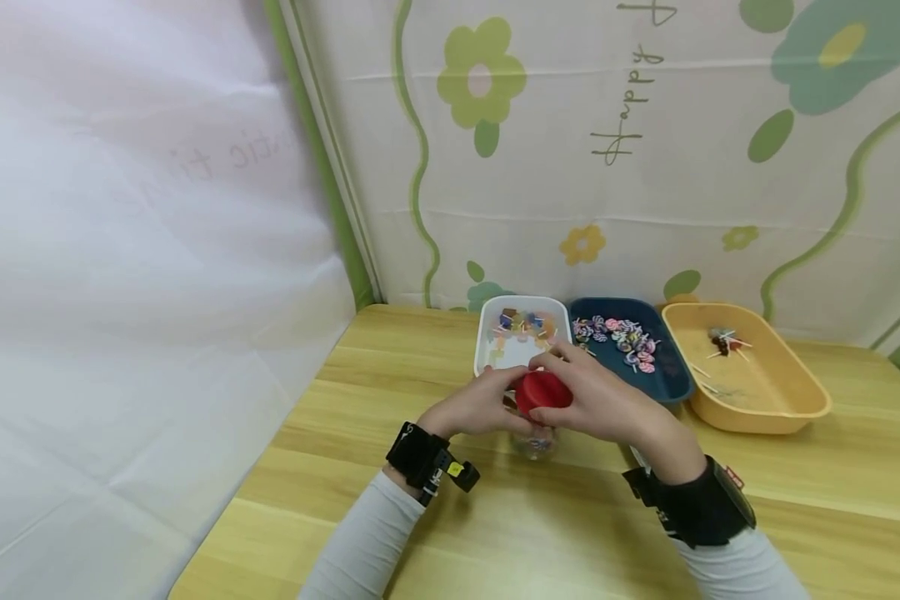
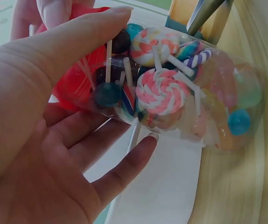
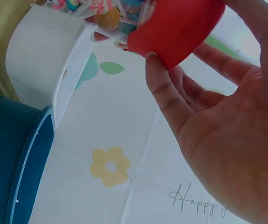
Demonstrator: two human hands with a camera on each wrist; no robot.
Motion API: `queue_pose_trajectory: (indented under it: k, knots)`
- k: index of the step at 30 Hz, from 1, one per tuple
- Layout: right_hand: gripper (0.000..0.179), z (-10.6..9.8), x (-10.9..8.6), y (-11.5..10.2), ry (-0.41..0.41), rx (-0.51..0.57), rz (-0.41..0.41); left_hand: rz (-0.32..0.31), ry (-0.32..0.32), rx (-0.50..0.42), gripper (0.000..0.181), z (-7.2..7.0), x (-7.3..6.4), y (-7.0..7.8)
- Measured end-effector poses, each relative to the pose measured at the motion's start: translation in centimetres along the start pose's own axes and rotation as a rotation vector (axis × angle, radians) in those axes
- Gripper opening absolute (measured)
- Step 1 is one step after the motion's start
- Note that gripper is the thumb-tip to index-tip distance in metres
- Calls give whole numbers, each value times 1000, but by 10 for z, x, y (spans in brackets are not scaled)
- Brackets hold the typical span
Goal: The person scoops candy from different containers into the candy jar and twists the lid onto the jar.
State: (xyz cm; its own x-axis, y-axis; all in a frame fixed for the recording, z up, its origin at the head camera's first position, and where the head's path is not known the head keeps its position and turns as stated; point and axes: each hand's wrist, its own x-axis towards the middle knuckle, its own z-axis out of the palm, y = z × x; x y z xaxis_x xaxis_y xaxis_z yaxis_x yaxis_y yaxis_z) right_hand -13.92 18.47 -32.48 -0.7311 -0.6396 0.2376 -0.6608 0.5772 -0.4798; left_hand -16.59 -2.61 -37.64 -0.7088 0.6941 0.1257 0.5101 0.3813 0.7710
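Note:
A clear plastic jar (image 2: 222, 98) with a red lid (image 1: 543, 394) stands on the table in front of the trays. Inside it are several miniature lollipops, some with pink-and-white swirls (image 2: 161, 91), and glossy round ones. My left hand (image 1: 482, 404) holds the jar near its top, thumb on the near side and fingers round the far side. From the right, my right hand (image 1: 600, 396) grips the red lid at its rim with thumb and fingertips. In the right wrist view the lid (image 3: 175, 30) covers the jar's mouth.
Behind the jar a white tray (image 1: 483, 346), a dark blue tray (image 1: 678, 383) and a yellow tray (image 1: 776, 392) stand side by side, each with small lollipops. A metal tool (image 2: 203, 16) shows beyond the jar. A printed curtain (image 1: 540, 192) hangs along the table's back edge.

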Motion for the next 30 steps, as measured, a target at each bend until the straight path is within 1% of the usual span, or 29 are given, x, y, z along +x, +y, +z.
queue_pose_trajectory:
  k: [4, 10, 15, 18, 20, 23, 25, 27, 30]
  knots:
    - [47, 0, -1, 1, -12, -23, -31, -19, -1, -6, 70, 2, 0, 2]
    - [51, -1, -2, -1, -45, -32, -68, 1, -3, -48, 74, 3, -1, 6]
    - [51, -7, -4, -2, -95, 8, -72, 6, -4, -68, 80, 3, -1, 10]
    - [56, -12, -6, -2, -131, 65, -71, 18, -2, -74, 80, 4, 1, 11]
    - [60, -16, -9, -1, -130, 82, -52, 22, 1, -72, 82, 5, 2, 11]
    - [63, -20, -14, -2, -98, 28, 16, 7, -5, -64, 87, 6, 3, 9]
    - [64, -19, -15, -3, -78, -54, 67, -3, -12, -57, 89, 8, 4, 7]
    - [66, -16, -16, -6, -75, -140, 106, -8, -16, -45, 90, 10, 5, 6]
    - [68, -9, -15, -11, -59, -254, 130, -5, -7, -20, 91, 12, 6, 5]
